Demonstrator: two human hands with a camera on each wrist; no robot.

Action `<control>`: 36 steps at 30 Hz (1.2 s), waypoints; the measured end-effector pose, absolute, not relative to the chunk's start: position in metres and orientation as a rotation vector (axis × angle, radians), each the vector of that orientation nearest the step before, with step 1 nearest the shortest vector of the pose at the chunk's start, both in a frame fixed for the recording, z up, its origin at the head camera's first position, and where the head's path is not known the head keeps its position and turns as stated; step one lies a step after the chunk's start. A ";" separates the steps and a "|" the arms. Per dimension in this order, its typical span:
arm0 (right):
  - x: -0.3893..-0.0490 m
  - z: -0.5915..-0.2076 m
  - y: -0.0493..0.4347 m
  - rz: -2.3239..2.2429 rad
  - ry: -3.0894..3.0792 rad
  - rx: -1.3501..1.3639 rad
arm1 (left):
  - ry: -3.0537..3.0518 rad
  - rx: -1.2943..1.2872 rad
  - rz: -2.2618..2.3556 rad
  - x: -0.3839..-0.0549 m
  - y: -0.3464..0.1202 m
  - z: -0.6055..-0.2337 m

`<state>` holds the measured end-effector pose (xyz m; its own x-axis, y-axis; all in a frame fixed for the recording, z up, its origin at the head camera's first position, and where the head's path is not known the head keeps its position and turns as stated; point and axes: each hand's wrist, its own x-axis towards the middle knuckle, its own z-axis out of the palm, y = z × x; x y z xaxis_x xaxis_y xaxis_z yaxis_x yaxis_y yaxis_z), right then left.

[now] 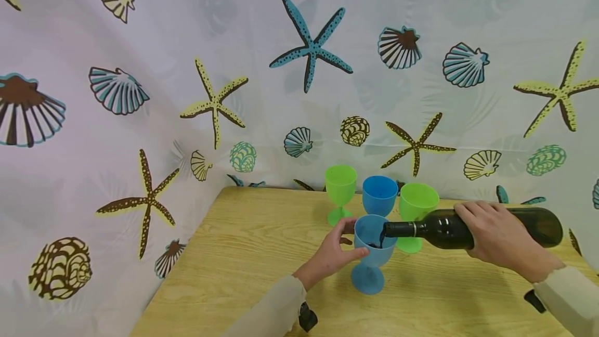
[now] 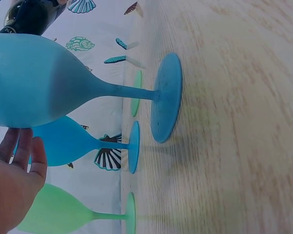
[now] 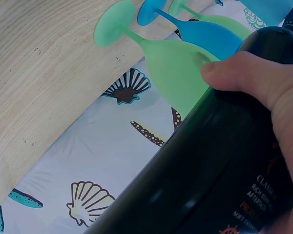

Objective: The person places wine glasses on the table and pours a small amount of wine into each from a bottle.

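A light blue plastic goblet (image 1: 367,278) stands upright on the wooden table. My left hand (image 1: 334,254) holds its bowl from the left, thumb on the near side and fingers around the far side. In the left wrist view, fingertips (image 2: 24,141) touch the bowl of this goblet (image 2: 68,78). My right hand (image 1: 503,238) grips a dark wine bottle (image 1: 446,229) around its body, tipped nearly level. The bottle's mouth is over the goblet's rim, and dark liquid runs into the bowl, where some lies. Printed lettering shows on the bottle (image 3: 195,165) in the right wrist view.
Behind the held goblet stand a green goblet (image 1: 340,183), a deeper blue goblet (image 1: 379,196) and another green goblet (image 1: 418,199). The wooden table (image 1: 243,254) meets a hanging curtain (image 1: 262,118) printed with shells and starfish at the back and left.
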<state>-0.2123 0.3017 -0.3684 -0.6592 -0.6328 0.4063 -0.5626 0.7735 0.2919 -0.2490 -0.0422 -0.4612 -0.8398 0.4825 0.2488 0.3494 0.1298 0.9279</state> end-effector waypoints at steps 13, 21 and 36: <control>-0.211 -0.368 0.301 -0.191 -2.489 0.888 | 2.274 0.876 1.824 -0.249 -0.042 -0.462; -0.211 -0.367 0.300 -0.205 -2.494 0.881 | 2.255 0.875 1.826 -0.244 -0.043 -0.455; -0.212 -0.368 0.300 -0.195 -2.475 0.902 | 2.252 0.852 1.825 -0.247 -0.043 -0.459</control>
